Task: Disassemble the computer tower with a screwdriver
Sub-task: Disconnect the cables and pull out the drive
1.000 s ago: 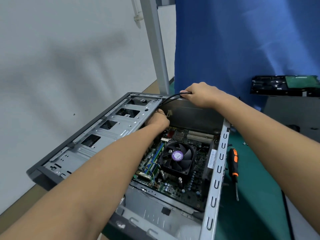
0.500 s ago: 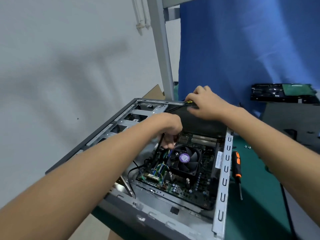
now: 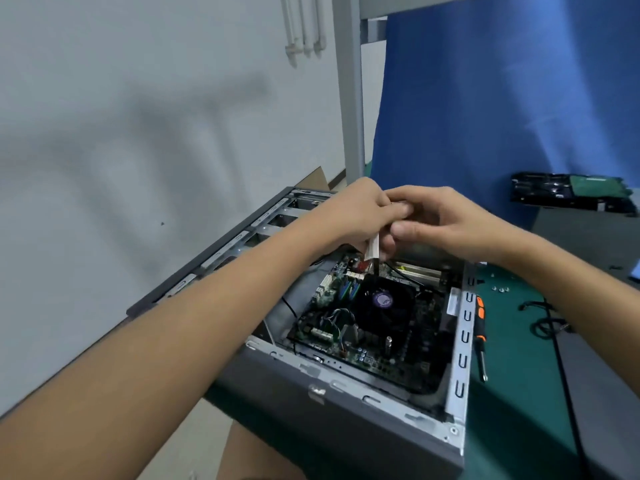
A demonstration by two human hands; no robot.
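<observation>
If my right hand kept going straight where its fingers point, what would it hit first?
Probably the left hand, which grips a pale connector: the right hand points leftward at it, seemingly touching, above the computer tower; depth is unclear.

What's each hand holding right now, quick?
Left hand: closed, gripping a beige connector.
Right hand: closed, thumb and fingers pinching the same beige connector from the other side; the view is slightly blurred.

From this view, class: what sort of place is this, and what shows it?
Likely a computer repair bench: an opened tower, a screwdriver and loose screws on a green mat, a drive set aside.
</observation>
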